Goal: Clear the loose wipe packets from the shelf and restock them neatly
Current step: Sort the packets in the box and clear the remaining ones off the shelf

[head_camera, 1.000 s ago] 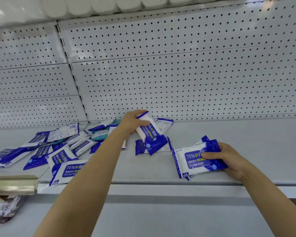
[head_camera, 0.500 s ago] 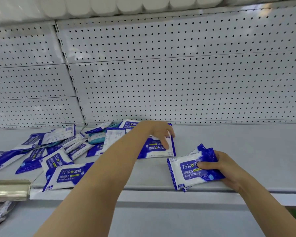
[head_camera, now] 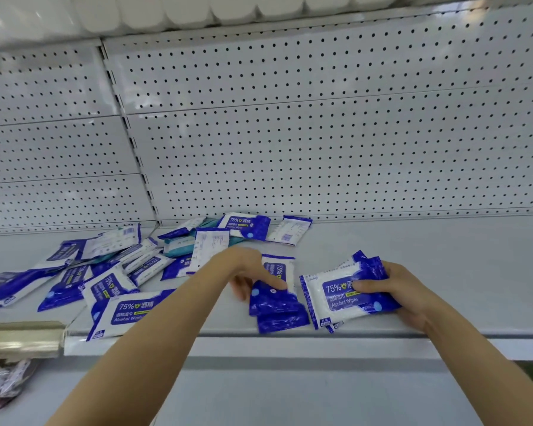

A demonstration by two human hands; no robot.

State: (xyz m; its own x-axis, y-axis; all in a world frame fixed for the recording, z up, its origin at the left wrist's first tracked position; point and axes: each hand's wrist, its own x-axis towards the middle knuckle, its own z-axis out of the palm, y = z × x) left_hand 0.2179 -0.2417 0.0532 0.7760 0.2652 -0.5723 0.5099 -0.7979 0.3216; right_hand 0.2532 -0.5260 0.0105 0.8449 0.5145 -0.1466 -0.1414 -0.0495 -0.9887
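Currently the right hand (head_camera: 408, 295) is gripping a small stack of wipe packets (head_camera: 348, 295) near the front edge of the shelf (head_camera: 443, 265), thumb lying across the printed "75% Alcohol Wipes" face and fingers curling round the far side; the stack is sitting tilted, its lower corner touching the shelf surface. Just beside it, on its left, the left hand (head_camera: 250, 272) is pinching two overlapping blue-and-white packets (head_camera: 277, 305), thumb pressing on the upper face and the other fingers tucking under the left edge; whether these two are resting on the shelf or lifting clear of it cannot be told. Both held groups are lying close together, nearly touching. Further left, a loose scatter of packets (head_camera: 99, 272) is spreading over the shelf in mixed orientations, some face up, some showing the white back label, several overlapping. One packet (head_camera: 126, 312) is lying face up at the front lip, partly hidden by the left forearm. Two more packets (head_camera: 246, 226) are lying against the white pegboard back panel (head_camera: 320, 149), with a teal packet (head_camera: 179, 245) among the pile. White rolls (head_camera: 197, 7) are sitting on the upper shelf.
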